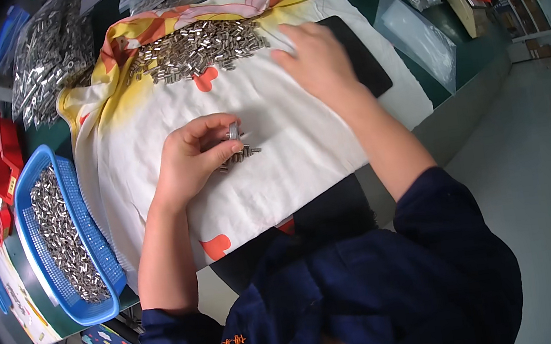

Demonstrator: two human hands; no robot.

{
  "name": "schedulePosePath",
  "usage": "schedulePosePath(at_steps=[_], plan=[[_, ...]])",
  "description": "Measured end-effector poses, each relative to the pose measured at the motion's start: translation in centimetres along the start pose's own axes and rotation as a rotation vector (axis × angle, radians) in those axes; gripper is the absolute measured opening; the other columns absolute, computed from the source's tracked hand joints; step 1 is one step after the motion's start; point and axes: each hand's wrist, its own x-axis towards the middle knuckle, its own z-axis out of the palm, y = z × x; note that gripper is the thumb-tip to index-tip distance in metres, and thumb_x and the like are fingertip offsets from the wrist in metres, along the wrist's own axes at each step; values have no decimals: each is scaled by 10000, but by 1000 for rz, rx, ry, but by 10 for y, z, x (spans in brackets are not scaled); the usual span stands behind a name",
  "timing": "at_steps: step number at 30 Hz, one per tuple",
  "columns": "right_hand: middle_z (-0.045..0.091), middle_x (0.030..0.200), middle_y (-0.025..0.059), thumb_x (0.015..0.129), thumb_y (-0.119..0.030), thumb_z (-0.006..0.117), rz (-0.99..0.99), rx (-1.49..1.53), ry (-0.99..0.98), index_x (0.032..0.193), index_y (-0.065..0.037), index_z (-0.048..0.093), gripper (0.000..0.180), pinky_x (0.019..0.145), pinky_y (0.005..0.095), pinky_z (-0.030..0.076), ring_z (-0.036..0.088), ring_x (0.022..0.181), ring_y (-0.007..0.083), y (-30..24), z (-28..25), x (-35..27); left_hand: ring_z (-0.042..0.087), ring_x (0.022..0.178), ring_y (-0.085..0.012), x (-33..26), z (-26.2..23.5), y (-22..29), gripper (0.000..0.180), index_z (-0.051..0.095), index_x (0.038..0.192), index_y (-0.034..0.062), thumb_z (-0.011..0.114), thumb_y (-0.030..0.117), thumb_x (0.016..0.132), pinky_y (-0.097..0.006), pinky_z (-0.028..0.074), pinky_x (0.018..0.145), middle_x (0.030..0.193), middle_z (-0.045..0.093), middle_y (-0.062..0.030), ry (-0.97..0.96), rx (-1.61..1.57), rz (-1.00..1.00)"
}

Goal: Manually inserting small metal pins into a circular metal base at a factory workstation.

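Note:
My left hand [195, 153] is closed over the middle of a white cloth [284, 129], pinching a small round metal piece [234, 131] between thumb and fingers. Right beside the thumb lies a little group of short metal cylinders [249, 152], partly hidden by the hand. Farther back on the cloth is a large heap of the same silvery cylinders [203, 48]. My right hand [316, 59], slightly blurred, is just right of that heap with fingers apart; nothing shows in it. A flat black pad [361, 56] lies partly behind my right hand and wrist.
A blue plastic basket [115, 266] full of metal cylinders stands at the left edge, with red bins [3, 155] beyond it. Clear bags of metal parts [52, 59] line the back. A clear plastic bag [420, 41] lies on the green table at right.

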Motion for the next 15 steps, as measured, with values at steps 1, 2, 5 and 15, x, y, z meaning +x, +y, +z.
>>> schedulePosePath(at_steps=[1, 2, 5, 15], plan=[[582, 904, 148, 761, -220, 619, -27, -44, 38, 994, -39, 604, 295, 793, 389, 439, 542, 886, 320, 2, 7, 9, 581, 795, -75, 3, 3, 3, 312, 572, 1053, -17, 650, -32, 751, -198, 477, 717, 881, 615, -27, -37, 57, 8], [587, 880, 143, 763, -206, 614, 11, -61, 6, 944, -36, 615, 248, 782, 386, 442, 549, 868, 313, 3, 16, 16, 578, 792, -70, 5, 4, 3, 310, 573, 1047, -14, 653, -33, 748, -197, 476, 711, 876, 612, -23, -63, 36, 10], [593, 841, 132, 765, -177, 603, 48, -71, -21, 861, -34, 632, 174, 762, 383, 449, 560, 834, 302, 5, 27, 22, 575, 787, -67, 6, 2, 3, 309, 573, 1047, -15, 652, -33, 749, -195, 475, 710, 878, 613, -21, -97, 16, -7], [593, 774, 135, 773, -111, 550, -230, -238, -50, 844, -45, 628, 124, 716, 401, 459, 569, 772, 307, 13, 28, 16, 565, 832, -69, 5, -5, 5, 300, 567, 1061, -18, 630, -25, 768, -198, 461, 743, 909, 611, -34, 97, -88, 21]])
